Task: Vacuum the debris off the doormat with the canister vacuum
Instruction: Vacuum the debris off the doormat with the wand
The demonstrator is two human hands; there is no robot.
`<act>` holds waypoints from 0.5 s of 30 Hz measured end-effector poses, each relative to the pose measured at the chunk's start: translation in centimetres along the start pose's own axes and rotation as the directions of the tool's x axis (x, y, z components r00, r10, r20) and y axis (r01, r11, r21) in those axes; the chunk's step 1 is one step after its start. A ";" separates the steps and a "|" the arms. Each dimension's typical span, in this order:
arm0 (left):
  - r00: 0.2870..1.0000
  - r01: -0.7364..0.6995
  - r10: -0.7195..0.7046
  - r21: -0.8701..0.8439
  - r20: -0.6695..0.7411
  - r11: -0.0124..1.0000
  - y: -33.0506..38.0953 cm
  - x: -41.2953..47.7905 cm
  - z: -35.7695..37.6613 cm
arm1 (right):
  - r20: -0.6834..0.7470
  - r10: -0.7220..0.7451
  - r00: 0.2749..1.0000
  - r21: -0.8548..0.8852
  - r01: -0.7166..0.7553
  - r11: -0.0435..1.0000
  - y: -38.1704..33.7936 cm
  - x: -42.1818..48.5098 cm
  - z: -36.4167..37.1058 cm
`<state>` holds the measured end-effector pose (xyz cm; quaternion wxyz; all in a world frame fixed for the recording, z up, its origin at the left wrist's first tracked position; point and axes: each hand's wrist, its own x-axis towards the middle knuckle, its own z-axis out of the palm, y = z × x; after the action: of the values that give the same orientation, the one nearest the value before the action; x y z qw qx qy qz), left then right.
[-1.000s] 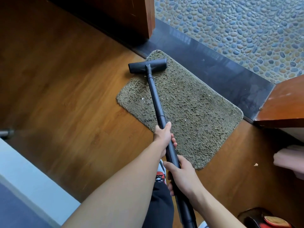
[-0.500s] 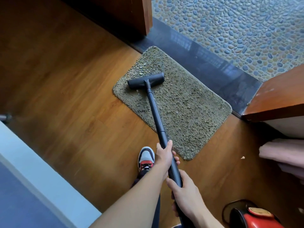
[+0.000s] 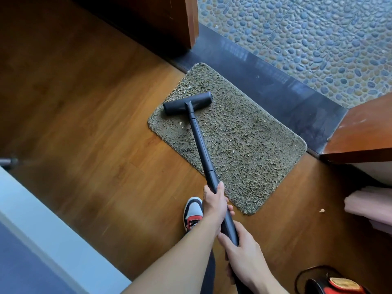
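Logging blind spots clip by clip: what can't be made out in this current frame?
Head view only:
- Canister: cut off by the bottom edge; only its red top shows.
- Wand lower end: hidden under the right hand and the bottom edge.
- Whatever lies under the nozzle: covered by it.
- Grey object at the left edge: blurred, cut off.
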<state>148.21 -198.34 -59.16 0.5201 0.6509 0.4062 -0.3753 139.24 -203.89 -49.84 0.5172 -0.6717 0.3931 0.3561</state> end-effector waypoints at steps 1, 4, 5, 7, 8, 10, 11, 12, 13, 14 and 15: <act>1.000 -0.007 0.007 0.005 -0.002 1.000 0.9 0.4 -0.2 | 0.006 -0.006 1.000 0.022 0.006 1.000 -1.0 0.4 0.1; 1.000 -0.025 0.025 0.021 -0.003 0.999 3.6 1.5 -0.8 | 0.012 -0.034 0.999 0.050 0.034 0.998 -3.8 1.4 0.3; 1.000 -0.031 0.031 0.023 -0.001 0.999 4.5 1.8 -1.0 | 0.012 -0.037 0.999 0.059 0.036 0.998 -4.6 1.7 0.4; 0.999 -0.035 0.035 0.012 0.011 0.999 6.0 2.3 -1.2 | 0.013 -0.035 0.999 0.074 0.034 0.997 -5.9 2.5 0.7; 0.999 -0.035 0.035 0.005 0.020 0.999 6.7 2.6 -1.3 | 0.013 -0.033 0.999 0.079 0.031 0.996 -6.4 2.8 0.8; 0.999 -0.036 0.036 0.006 0.034 0.999 7.9 3.0 -1.5 | 0.007 -0.027 1.000 0.097 0.026 0.995 -7.4 3.5 1.0; 0.998 -0.040 0.040 0.010 0.039 0.999 8.4 3.2 -1.6 | 0.005 -0.024 1.000 0.109 0.023 0.994 -7.8 3.9 1.1; 0.998 -0.048 0.048 0.019 0.041 0.999 8.9 3.4 -1.6 | 0.003 -0.022 1.000 0.117 0.022 0.993 -8.2 4.2 1.2; 0.998 -0.058 0.057 0.029 0.040 0.998 9.4 3.6 -1.7 | 0.003 -0.020 1.000 0.123 0.019 0.992 -8.6 4.5 1.2; 0.997 -0.066 0.065 0.036 0.038 0.997 9.8 3.8 -1.7 | 0.005 -0.019 1.000 0.130 0.018 0.991 -8.9 4.8 1.2; 0.997 -0.068 0.067 0.035 0.039 0.997 10.2 3.9 -1.7 | 0.008 -0.020 1.000 0.138 0.019 0.990 -9.1 5.1 1.2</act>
<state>159.20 -197.48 -58.62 0.5282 0.6662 0.3674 -0.3769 149.57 -202.07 -50.80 0.5677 -0.6364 0.4079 0.3260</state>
